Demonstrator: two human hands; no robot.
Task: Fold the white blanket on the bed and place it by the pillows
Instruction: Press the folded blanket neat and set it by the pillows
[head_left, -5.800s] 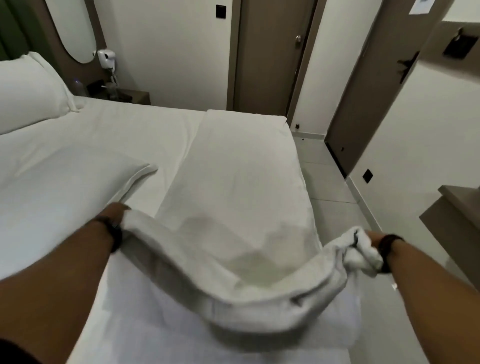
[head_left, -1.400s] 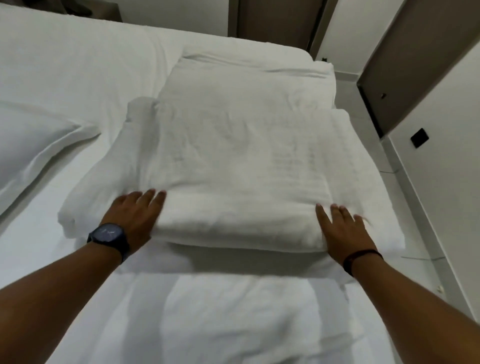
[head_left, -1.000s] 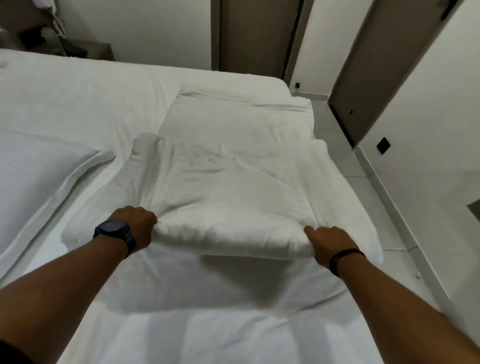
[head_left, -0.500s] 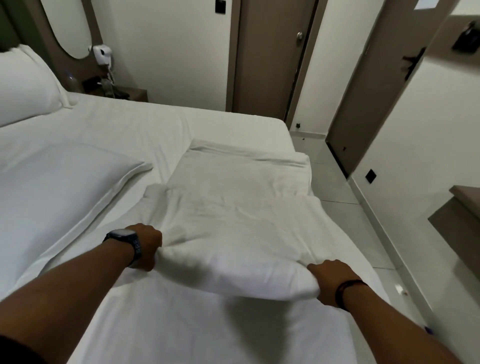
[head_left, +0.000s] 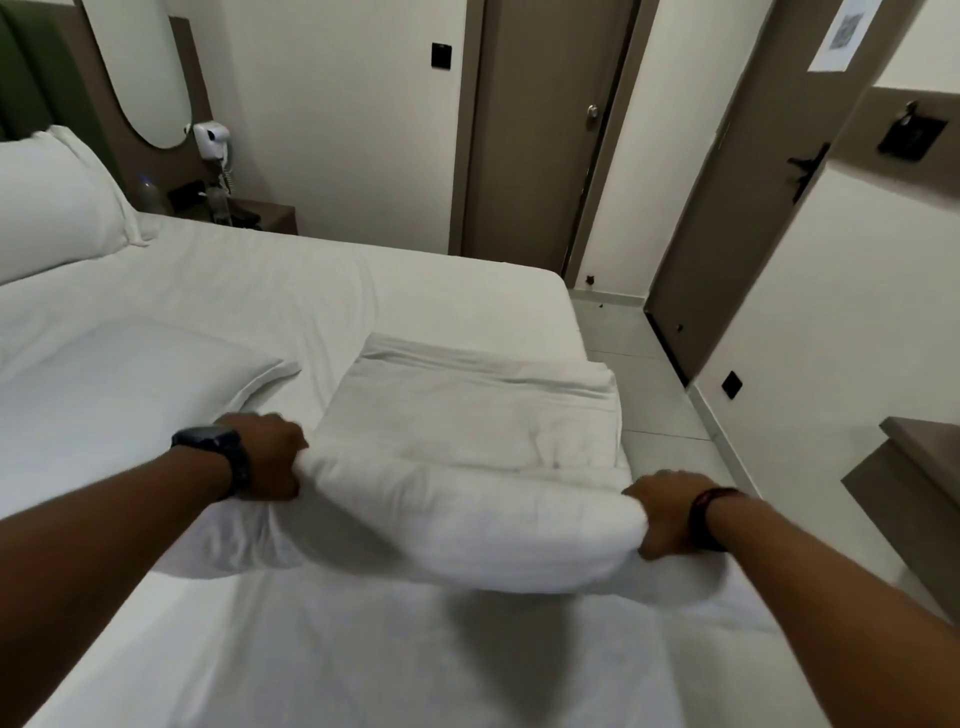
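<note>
The white blanket (head_left: 467, 436) lies folded into a thick stack on the right side of the bed (head_left: 249, 280). Its near end is lifted off the sheet and casts a shadow below. My left hand (head_left: 270, 457), with a dark watch on the wrist, grips the near left corner. My right hand (head_left: 660, 512), with a dark band on the wrist, grips the near right corner. A flat pillow (head_left: 119, 395) lies just left of the blanket. A second pillow (head_left: 47, 202) leans at the headboard, far left.
The bed's right edge drops to a tiled floor (head_left: 660, 395). A brown shelf (head_left: 914, 467) juts out at the right. Two brown doors (head_left: 540, 135) stand beyond the bed. A bedside table (head_left: 260, 215) with a wall phone and small items sits far left.
Both hands went from resting flat on the folded blanket to gripping its near edge. They have raised that end and drawn the stack toward me. The view has tilted up.
</note>
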